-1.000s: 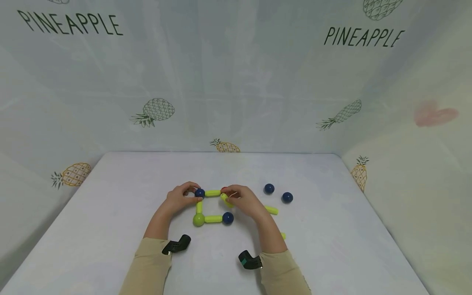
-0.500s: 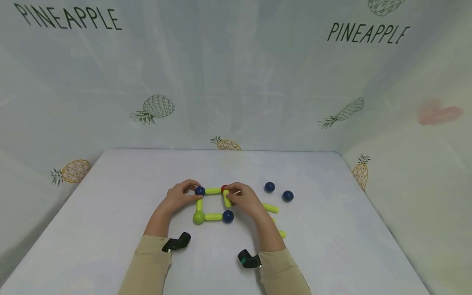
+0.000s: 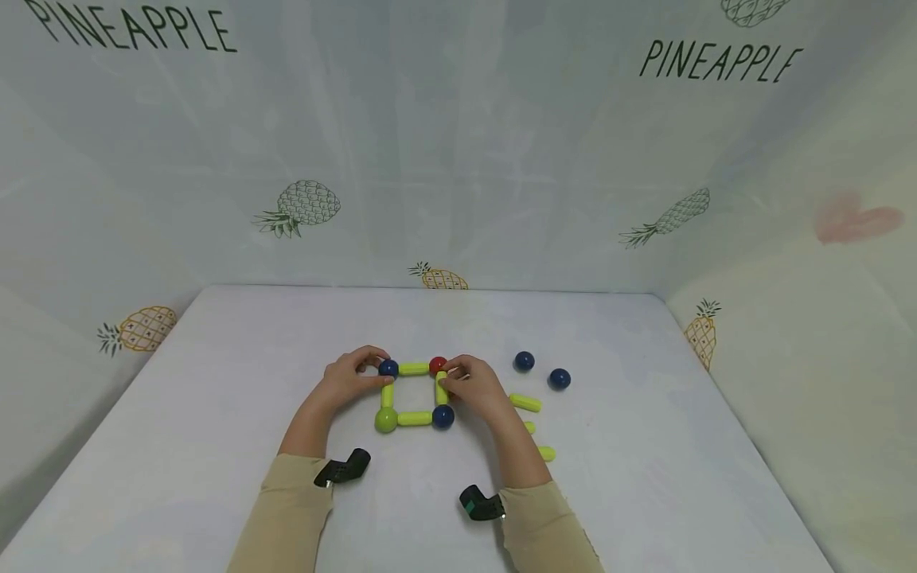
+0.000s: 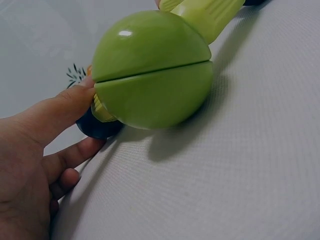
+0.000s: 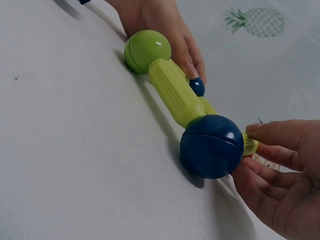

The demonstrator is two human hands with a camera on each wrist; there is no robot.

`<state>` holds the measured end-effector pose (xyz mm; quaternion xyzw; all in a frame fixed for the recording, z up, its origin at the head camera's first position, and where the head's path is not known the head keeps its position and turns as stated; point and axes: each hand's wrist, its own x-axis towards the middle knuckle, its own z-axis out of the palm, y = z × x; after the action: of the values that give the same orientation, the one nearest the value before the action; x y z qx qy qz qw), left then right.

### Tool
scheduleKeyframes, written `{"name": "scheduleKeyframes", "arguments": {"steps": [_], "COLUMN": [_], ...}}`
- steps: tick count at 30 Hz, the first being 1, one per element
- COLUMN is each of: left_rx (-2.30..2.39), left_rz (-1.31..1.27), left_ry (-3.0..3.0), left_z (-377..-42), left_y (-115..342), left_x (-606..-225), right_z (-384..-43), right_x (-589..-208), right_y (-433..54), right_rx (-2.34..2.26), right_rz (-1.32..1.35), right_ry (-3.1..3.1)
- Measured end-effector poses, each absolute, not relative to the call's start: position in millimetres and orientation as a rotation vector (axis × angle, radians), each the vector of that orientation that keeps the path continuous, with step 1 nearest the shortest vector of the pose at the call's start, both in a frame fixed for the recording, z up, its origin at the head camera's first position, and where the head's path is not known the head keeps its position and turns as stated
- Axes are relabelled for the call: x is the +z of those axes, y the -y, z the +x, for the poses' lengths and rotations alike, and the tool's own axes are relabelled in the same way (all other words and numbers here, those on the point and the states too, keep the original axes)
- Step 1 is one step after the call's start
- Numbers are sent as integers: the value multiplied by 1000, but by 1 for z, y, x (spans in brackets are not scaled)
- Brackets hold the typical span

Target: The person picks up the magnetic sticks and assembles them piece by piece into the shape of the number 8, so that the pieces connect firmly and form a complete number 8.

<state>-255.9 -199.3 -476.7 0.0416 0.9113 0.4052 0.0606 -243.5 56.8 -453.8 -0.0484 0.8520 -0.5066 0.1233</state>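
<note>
A square of yellow-green rods and balls lies on the white table. My left hand grips the blue ball at its back left corner between thumb and fingers. With thumb and fingers my right hand pinches the right-side rod, which spans from the red ball to the front blue ball. A green ball forms the front left corner, joined by the front rod. In the right wrist view that front blue ball partly hides the pinched rod.
Two loose blue balls, one behind and one nearer, lie right of the square. Short yellow-green rods lie beside my right forearm, partly hidden by it. A pineapple-print cloth hangs behind the table.
The rod in my right hand has swung from slanted to straight, and its near end has come to the front blue ball. My left hand keeps its hold on the back blue ball.
</note>
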Motion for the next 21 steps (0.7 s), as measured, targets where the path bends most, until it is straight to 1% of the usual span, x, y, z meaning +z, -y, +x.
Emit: {"name": "scheduleKeyframes", "arguments": {"steps": [6,21], "left_rx": [1224,1228], "left_rz": [130,117], "left_ry": [-2759,-2752], "left_z": [-257,-259], "left_y": [200,201], "left_x": [-479,-481], "right_z": [-243,-240], "right_x": [-455,-452], "right_y": [-57,-56], "right_rx": [-1484,-1447], "right_rz": [-103,-105], "right_ry": [-2473,-2469]}}
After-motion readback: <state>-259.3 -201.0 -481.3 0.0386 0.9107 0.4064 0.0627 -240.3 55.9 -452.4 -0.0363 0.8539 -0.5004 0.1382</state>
